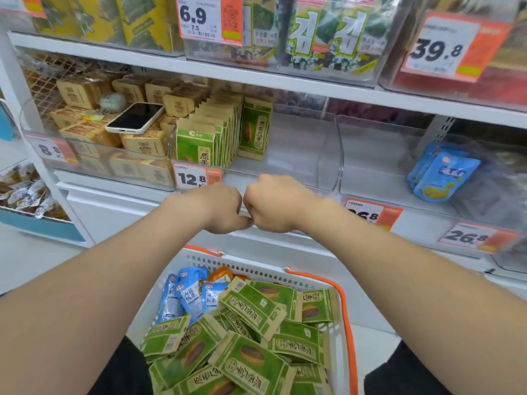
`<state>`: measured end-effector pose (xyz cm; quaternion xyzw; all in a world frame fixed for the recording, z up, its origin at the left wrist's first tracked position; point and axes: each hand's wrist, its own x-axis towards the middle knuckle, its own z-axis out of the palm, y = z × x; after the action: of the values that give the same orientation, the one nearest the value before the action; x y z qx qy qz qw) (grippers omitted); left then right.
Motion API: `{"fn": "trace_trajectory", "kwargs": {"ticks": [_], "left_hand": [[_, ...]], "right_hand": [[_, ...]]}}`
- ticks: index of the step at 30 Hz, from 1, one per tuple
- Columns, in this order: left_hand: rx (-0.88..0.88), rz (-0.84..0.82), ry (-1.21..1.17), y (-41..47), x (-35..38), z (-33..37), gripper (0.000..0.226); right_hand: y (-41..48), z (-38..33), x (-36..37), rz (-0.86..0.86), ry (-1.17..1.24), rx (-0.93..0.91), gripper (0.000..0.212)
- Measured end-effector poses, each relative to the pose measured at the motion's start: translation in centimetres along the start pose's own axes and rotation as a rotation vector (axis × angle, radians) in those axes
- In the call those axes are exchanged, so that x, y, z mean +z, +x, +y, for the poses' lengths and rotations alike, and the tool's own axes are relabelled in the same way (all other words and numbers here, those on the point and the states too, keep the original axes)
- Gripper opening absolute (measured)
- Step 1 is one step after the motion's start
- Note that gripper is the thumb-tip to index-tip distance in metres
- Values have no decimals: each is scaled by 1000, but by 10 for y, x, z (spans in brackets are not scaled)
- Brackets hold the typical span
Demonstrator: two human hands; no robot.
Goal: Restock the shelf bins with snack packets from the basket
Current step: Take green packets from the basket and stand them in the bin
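Note:
A white basket [258,267] with orange handles sits low in front of me, filled with several green sunflower-seed packets [251,354] and a few blue packets [188,299]. My left hand [221,208] and right hand [271,205] are both curled into fists, knuckles touching, held above the basket in front of the shelf edge. Neither hand holds anything. Behind them a clear shelf bin [322,155] holds upright green packets [211,132] on its left side, with bare floor on its right. Another bin further right holds blue packets [440,175].
A phone [135,118] lies on tan snack packs [142,143] in the left bin. Orange price tags [196,176] hang along the shelf fronts. Seaweed packs [328,32] fill the upper shelf. A bin of wrapped snacks [25,192] stands at far left.

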<state>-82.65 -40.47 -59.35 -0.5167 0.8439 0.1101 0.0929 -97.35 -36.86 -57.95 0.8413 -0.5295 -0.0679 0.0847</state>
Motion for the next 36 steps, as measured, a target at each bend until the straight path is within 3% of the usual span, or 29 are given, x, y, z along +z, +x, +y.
{"fn": "trace_trajectory", "kwargs": {"ticks": [3, 8, 12, 16, 19, 22, 28, 31, 33, 36], "left_hand": [[-11, -187, 125, 0, 21, 1, 49], [24, -230, 194, -4, 35, 15, 46], [39, -241, 227, -4, 42, 24, 46], [71, -277, 252, -5, 43, 34, 47], [93, -264, 239, -1, 41, 36, 46], [102, -258, 243, 5, 42, 36, 47], [94, -299, 285, 10, 44, 33, 34], [70, -358, 349, 12, 44, 25, 42], [70, -367, 392, 12, 42, 20, 46], [78, -372, 413, 8, 35, 17, 55]], "right_hand": [[-10, -5, 28, -243, 97, 23, 9], [-25, -15, 75, -495, 78, -27, 17], [-33, -36, 117, -643, -41, -145, 48], [-38, -54, 156, -589, -64, -294, 64], [-41, -64, 177, -666, -78, -358, 89], [-43, -71, 188, -751, -53, -338, 99], [-40, -66, 195, -741, 170, -229, 80], [-33, -54, 176, -712, 317, -219, 80], [-26, -45, 163, -634, 403, -201, 79], [-15, -33, 148, -395, 459, -150, 58]]}}
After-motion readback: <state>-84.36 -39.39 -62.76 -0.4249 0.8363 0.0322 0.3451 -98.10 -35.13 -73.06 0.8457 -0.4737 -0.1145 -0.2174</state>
